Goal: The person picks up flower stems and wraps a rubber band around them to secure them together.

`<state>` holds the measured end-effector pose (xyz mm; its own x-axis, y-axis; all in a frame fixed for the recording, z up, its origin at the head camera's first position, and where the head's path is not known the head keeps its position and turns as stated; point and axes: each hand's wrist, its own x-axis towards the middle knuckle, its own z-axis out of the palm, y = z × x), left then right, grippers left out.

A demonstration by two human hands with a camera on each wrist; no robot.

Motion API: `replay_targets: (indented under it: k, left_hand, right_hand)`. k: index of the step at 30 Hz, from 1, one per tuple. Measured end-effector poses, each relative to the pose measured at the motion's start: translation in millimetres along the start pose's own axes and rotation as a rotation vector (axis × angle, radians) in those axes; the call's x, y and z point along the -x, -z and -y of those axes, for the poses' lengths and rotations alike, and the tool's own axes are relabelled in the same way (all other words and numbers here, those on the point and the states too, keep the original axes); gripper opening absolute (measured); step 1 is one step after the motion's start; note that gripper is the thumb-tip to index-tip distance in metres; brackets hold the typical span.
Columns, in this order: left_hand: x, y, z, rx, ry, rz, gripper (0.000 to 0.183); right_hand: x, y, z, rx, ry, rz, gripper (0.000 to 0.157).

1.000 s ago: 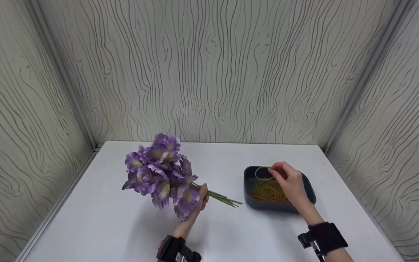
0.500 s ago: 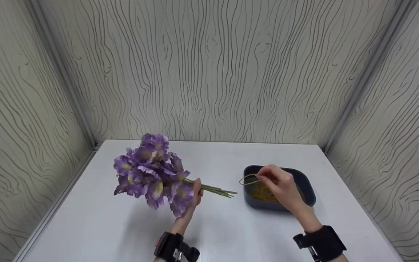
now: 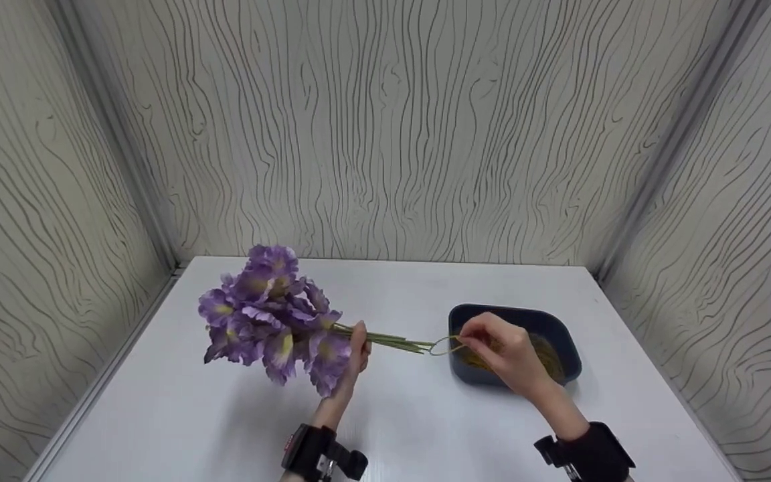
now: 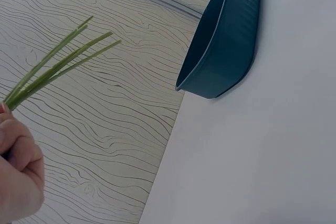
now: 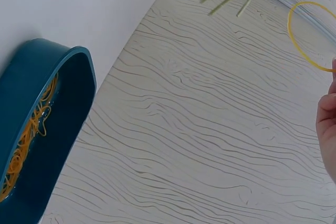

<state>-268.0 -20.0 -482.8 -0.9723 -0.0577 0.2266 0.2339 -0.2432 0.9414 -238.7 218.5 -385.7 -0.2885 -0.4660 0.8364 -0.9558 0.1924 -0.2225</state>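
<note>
A bunch of purple artificial flowers (image 3: 272,318) lies across my left hand (image 3: 353,358), which grips the green stems (image 3: 385,340) just below the blooms. In the left wrist view the curled fingers (image 4: 21,153) show round the stems, whose cut ends fan out free. My right hand (image 3: 509,351) pinches a yellow rubber band (image 5: 296,40) between thumb and fingertips. The band hangs as an open loop close to the stem ends in the head view; whether it touches them I cannot tell. In the right wrist view the stems and band appear apart.
Below my right hand a dark blue-green plastic tub (image 3: 566,341) stands on the white table (image 3: 412,428). Several yellow rubber bands (image 5: 21,150) lie tangled inside it. Wood-grain patterned panels (image 3: 385,134) enclose the table at the back and both sides.
My right hand has moved left and slightly toward me with the rubber band, from over the tub to the stem ends. My left hand and the flowers have shifted left, the stems turning more level.
</note>
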Motion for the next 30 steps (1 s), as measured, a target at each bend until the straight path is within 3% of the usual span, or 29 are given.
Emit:
replay_targets:
  k: [3, 7, 10, 11, 14, 17, 18, 21, 30]
  left_hand:
    - [0.8, -1.1, -4.5, 0.028, 0.041, 0.014, 0.046]
    - [-0.4, -2.6, -4.8, 0.051, 0.021, 0.030, 0.045]
    - [-5.7, -0.2, 5.9, 0.058, -0.047, 0.044, 0.046]
    - [-13.3, 3.7, 21.5, 0.077, -0.072, 0.070, 0.048]
    - [-20.8, 7.9, 36.1, 0.093, -0.114, 0.080, 0.052]
    - [-15.4, 3.8, 19.8, 0.112, -0.092, 0.089, 0.052]
    - [-8.2, -0.7, 3.1, 0.101, -0.081, 0.068, 0.050]
    - [0.1, -6.1, -17.2, 0.136, -0.056, 0.082, 0.046]
    - [2.3, -7.7, -16.4, 0.181, -0.030, 0.114, 0.045]
  right_hand:
    - [0, -2.4, 1, 0.004, 0.010, 0.005, 0.038]
    - [1, -4.4, 2, 0.005, 0.009, 0.007, 0.039]
    - [2, -5.2, 2, 0.006, -0.003, 0.006, 0.038]
    - [2, -5.5, 2, 0.009, -0.006, 0.006, 0.038]
    - [3, -6.1, 0, 0.013, -0.015, 0.005, 0.037]
    - [4, -6.6, -2, 0.017, -0.019, 0.005, 0.036]
    - [4, -6.6, -3, 0.018, -0.023, 0.004, 0.036]
    - [7, -6.4, -5, 0.022, -0.051, 0.001, 0.035]
    - [7, -3.5, -8, 0.051, -0.092, -0.016, 0.033]
